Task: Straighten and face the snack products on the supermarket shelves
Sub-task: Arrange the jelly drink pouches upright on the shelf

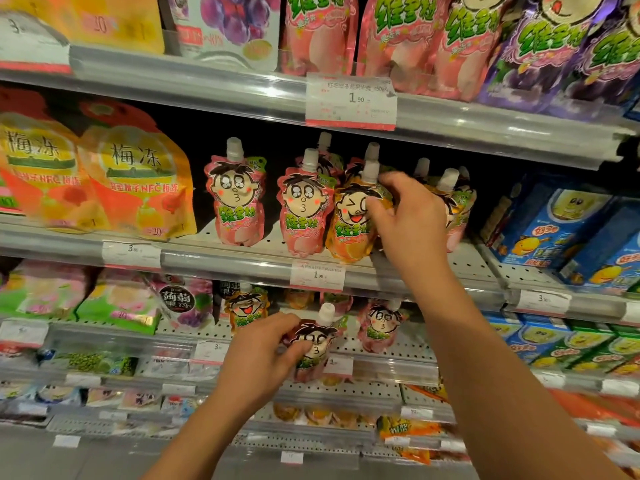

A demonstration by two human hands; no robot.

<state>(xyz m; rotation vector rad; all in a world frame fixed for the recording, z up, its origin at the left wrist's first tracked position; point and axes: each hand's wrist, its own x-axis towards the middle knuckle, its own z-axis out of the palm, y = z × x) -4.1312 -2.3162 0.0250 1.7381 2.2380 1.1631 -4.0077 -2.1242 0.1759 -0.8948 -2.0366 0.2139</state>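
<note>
Spouted jelly pouches with cartoon faces stand on the middle shelf (263, 268). My right hand (408, 216) grips an orange pouch (349, 226) near its top, beside two pink pouches (303, 216) (235, 202) that face forward. More pouches stand behind my right hand, partly hidden. In front of the shelf below, my left hand (259, 358) holds a pink pouch (313, 344) by its left side, white cap up. An orange pouch (246, 308) and another pink pouch (379, 325) stand on that lower shelf.
Large yellow-orange jelly bags (135, 181) fill the middle shelf's left. Blue snack boxes (561, 233) stand at the right. Big pink and purple pouches (450, 39) line the top shelf. Price tags (350, 102) hang on the shelf rails. Lower shelves hold small packets.
</note>
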